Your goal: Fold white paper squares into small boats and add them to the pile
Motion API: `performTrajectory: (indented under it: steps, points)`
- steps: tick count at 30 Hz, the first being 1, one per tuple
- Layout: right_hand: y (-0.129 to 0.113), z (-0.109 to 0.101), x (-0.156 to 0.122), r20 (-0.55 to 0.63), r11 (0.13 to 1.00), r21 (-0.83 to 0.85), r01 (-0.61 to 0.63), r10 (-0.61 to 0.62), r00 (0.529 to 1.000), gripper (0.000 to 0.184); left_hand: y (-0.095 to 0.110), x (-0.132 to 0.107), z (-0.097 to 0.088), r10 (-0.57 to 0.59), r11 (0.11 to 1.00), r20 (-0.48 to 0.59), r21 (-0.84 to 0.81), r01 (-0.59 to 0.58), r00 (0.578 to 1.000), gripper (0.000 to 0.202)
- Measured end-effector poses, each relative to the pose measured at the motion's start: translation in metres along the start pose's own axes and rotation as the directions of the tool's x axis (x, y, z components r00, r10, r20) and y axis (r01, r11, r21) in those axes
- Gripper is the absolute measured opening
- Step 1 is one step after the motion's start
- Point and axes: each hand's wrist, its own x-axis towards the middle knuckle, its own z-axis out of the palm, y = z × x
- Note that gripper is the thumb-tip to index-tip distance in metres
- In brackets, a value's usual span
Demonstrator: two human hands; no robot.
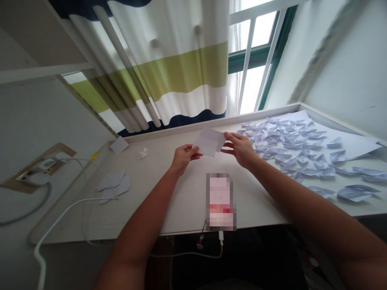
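Observation:
A small white sheet of paper [209,141] is held above the middle of the pale desk [169,189]. My left hand [183,156] pinches its left edge with closed fingers. My right hand [240,147] pinches its right edge, where a corner looks folded over. Both forearms reach in from the bottom of the view.
Several folded white paper boats [290,149] cover the desk's right side, some on a large white sheet [353,143]. A phone [220,201] lies at the front edge with a cable. Folded papers [115,185], a crumpled scrap [143,153], a wall socket [39,166] and curtain [169,76] are left and behind.

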Motion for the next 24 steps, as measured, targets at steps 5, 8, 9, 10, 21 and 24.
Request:
performTrajectory:
  steps: [5,8,9,10,21,24]
  points:
    - [0.020,-0.011,0.017,-0.208,0.998,-0.052,-0.029,0.017,0.978,0.017,-0.007,-0.001,-0.007,-0.001,1.000,-0.079,-0.007,0.001,0.997,0.039]
    - [0.033,-0.014,0.027,-0.236,0.996,-0.072,-0.052,0.034,0.971,0.023,-0.010,-0.002,-0.006,0.008,1.000,-0.048,0.017,-0.007,0.999,0.042]
    - [0.035,-0.015,0.028,-0.231,0.991,-0.123,-0.047,0.017,0.973,0.033,-0.012,-0.003,-0.005,0.022,0.999,-0.030,0.038,-0.020,0.999,0.044]
    - [0.037,-0.016,0.029,-0.227,0.980,-0.200,-0.011,-0.035,0.973,0.043,-0.014,-0.004,-0.003,0.041,0.997,-0.010,0.065,-0.041,0.999,0.047]
    - [0.024,-0.002,-0.009,0.394,0.883,-0.361,0.302,-0.149,0.907,0.050,-0.013,-0.017,0.005,0.304,0.937,0.136,0.136,-0.322,0.943,0.056]
    - [0.029,0.005,-0.011,0.306,0.939,-0.240,0.245,-0.166,0.937,0.056,-0.014,-0.018,0.006,0.257,0.956,0.160,0.104,-0.275,0.953,0.056]
